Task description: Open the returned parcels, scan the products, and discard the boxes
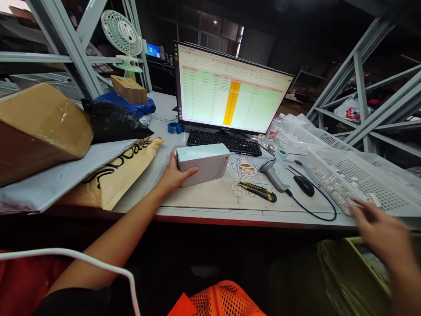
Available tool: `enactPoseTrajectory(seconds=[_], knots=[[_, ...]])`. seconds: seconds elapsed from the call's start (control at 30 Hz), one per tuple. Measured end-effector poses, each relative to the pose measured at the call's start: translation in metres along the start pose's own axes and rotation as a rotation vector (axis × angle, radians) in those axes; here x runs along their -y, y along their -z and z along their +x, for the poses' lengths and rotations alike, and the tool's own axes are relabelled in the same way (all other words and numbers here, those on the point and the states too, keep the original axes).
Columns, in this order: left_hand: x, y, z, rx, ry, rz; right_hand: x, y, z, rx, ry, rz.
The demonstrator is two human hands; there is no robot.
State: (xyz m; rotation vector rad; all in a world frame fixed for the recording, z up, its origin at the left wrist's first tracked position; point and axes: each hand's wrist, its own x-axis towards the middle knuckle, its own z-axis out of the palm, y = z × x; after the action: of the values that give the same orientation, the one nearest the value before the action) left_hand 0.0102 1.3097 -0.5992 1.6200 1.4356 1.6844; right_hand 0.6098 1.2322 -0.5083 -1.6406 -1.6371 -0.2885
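My left hand (pixel 177 173) grips the left end of a small pale box (pixel 205 169) that stands on its long edge on the desk mat. Its thumb lies along the near face and the fingers go behind, out of sight. At the right, my right hand (pixel 381 224) is smeared by motion beside the front edge of a white perforated basket (pixel 348 193); whether it holds anything is unclear. Between the hands lie a yellow and black utility knife (pixel 258 192), a grey barcode scanner (pixel 274 175) and a black mouse (pixel 304 185).
Packages crowd the left side: a large carton (pixel 42 127), a black bag (pixel 115 118) and a yellow mailer (pixel 128 171). A monitor (pixel 204 87) and keyboard (pixel 223 141) stand behind the pale box. Below the desk at right is a green bin (pixel 365 263).
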Motion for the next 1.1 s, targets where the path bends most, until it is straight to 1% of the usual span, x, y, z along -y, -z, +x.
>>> enactPoseTrajectory(seconds=[0.03,0.07,0.1,0.17,0.2,0.27,0.33,0.4,0.47,0.5,0.53,0.63,0.67,0.7,0.77,0.83,0.9,1.0,1.1], knots=[[0.004,-0.001,-0.003,0.022,0.030,0.008,0.011,-0.023,0.011,0.062,-0.021,0.001],[0.007,-0.001,-0.005,0.036,0.048,0.010,0.025,-0.049,0.022,0.194,0.004,0.024],[0.010,-0.001,-0.006,0.043,0.059,0.009,0.043,-0.077,0.033,0.294,0.019,0.016],[0.012,0.000,-0.007,0.050,0.081,0.012,0.080,-0.129,0.052,0.460,0.024,-0.090],[0.011,0.000,-0.007,0.052,0.096,0.021,0.097,-0.151,0.059,0.528,0.031,-0.144],[0.007,0.002,-0.008,0.051,0.134,0.051,0.123,-0.183,0.067,0.618,-0.028,-0.259],[0.002,0.002,-0.008,0.049,0.169,0.081,0.136,-0.199,0.071,0.639,-0.121,-0.333],[-0.002,0.003,-0.010,0.049,0.184,0.097,0.141,-0.203,0.072,0.630,-0.183,-0.360],[-0.003,0.002,-0.010,0.048,0.192,0.104,0.142,-0.197,0.070,0.618,-0.154,-0.343],[-0.003,0.002,-0.010,0.050,0.196,0.105,0.143,-0.192,0.068,0.604,-0.094,-0.307],[-0.002,0.002,-0.011,0.053,0.200,0.102,0.145,-0.184,0.064,0.591,-0.004,-0.242],[0.000,0.001,-0.011,0.066,0.193,0.081,0.158,-0.154,0.049,0.581,0.337,0.035],[0.000,0.000,-0.011,0.067,0.186,0.077,0.164,-0.144,0.043,0.589,0.427,0.104],[0.000,0.000,-0.011,0.066,0.178,0.074,0.171,-0.134,0.038,0.591,0.492,0.143],[-0.001,0.000,-0.011,0.063,0.171,0.067,0.183,-0.120,0.029,0.584,0.568,0.155],[-0.002,0.000,-0.012,0.063,0.171,0.057,0.190,-0.115,0.026,0.592,0.585,0.140],[-0.004,0.000,-0.012,0.069,0.176,0.046,0.190,-0.120,0.029,0.600,0.559,0.114],[-0.005,0.001,-0.012,0.074,0.198,0.061,0.176,-0.144,0.046,0.576,0.461,0.028],[-0.006,0.001,-0.011,0.073,0.209,0.089,0.152,-0.174,0.070,0.544,0.307,-0.070]])
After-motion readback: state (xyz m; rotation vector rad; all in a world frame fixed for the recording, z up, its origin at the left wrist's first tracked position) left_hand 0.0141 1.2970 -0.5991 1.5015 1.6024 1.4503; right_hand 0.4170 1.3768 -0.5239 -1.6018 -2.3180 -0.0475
